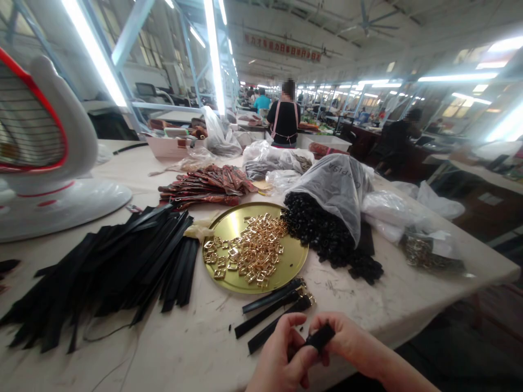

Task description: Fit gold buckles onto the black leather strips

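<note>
Near the front edge of the table, my left hand [291, 351] and my right hand [341, 340] are closed together on a black strap [321, 337]. Part of the strap is hidden by my fingers. Just beyond my hands lie several black straps with gold buckles [272, 310] at their right ends. Behind these a round gold tray [294, 264] holds a heap of small gold buckles [257, 245]. Loose black straps [110, 267] are piled to the left. Right of the tray, small black loops [322, 228] spill from a translucent plastic bag [333, 182].
A white and red fan heater [61, 136] stands at the left. Reddish-brown patterned strips [208, 185] lie behind the tray. A bag of metal parts [427, 250] sits at the right. A person in an apron [285, 117] stands further back, with other people beyond.
</note>
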### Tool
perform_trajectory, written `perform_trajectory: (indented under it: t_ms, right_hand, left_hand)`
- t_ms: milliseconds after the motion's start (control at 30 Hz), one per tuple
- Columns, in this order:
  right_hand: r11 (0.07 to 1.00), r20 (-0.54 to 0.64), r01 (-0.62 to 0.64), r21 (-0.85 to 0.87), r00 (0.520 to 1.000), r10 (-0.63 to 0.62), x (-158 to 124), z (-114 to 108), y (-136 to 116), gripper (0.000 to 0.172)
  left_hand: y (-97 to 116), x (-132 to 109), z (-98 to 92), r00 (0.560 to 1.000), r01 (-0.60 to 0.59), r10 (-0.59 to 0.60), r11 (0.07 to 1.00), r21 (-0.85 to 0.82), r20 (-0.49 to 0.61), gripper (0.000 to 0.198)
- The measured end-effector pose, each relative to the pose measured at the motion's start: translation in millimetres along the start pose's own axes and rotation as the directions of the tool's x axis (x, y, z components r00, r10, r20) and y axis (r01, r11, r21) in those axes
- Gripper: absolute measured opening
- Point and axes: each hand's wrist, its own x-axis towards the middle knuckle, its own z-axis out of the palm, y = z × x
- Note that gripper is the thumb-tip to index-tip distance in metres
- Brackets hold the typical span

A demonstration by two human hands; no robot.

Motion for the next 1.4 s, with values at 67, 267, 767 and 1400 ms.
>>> perform_trajectory:
  t_ms: [67, 267, 767, 1400]
  right_hand:
    - [0.997, 0.055, -0.014, 0.074, 0.998, 0.01, -1.3, -0.7, 0.2, 0.023]
    - [0.999, 0.076, 0.003, -0.044, 0.997, 0.001, 2.5, 0.7, -2.1, 0.02]
    - [0.925, 0.17, 0.117, -0.362, 0.984, -0.058, 62.5, 6.7, -41.7, 0.014]
    - [0.835, -0.036, 0.321, -0.448, 0.926, -0.375, 90.8, -13.8, -61.1, 0.018]
  left_hand:
    - [-1.7, 0.4, -3.7, 0.998, -0.013, 0.012, 1.0, 0.02, 0.057, 0.033]
    - [-12.3, 2.0, -13.7, 0.982, 0.04, -0.048, 0.998, 0.043, 0.183, 0.037]
    - [0.0, 7.8, -43.0, 0.985, 0.008, -0.022, 0.996, -0.085, -0.169, 0.038]
    - [17.1, 0.5, -27.3, 0.967, -0.017, -0.053, 0.963, -0.27, -0.251, 0.029]
